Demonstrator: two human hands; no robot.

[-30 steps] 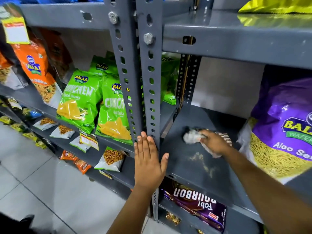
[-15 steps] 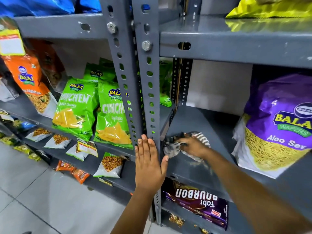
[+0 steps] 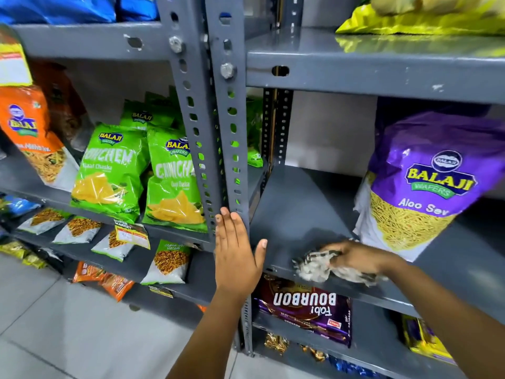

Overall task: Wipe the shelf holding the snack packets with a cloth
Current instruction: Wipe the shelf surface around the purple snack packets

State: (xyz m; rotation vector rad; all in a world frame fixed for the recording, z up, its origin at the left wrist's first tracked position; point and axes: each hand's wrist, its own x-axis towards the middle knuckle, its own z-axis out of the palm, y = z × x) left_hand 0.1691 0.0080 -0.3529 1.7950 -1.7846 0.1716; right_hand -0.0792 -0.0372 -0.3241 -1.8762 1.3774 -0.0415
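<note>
Gripping crumpled cloth [image 3: 314, 265] at front edge of grey shelf [image 3: 300, 209], right hand [image 3: 358, 257] fingers curled shut, blurred. Left hand [image 3: 236, 253] flat, fingers spread against slotted upright [image 3: 232, 138]. Just behind right hand, purple "BALAJI WAFERS Aloo Sev" packet [image 3: 426, 184]. Below, "Fab! BOURBON" pack [image 3: 306, 307] upside down.

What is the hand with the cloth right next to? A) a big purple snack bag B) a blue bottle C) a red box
A: the right hand presses the cloth on the grey shelf, beside the purple snack bag.
</note>
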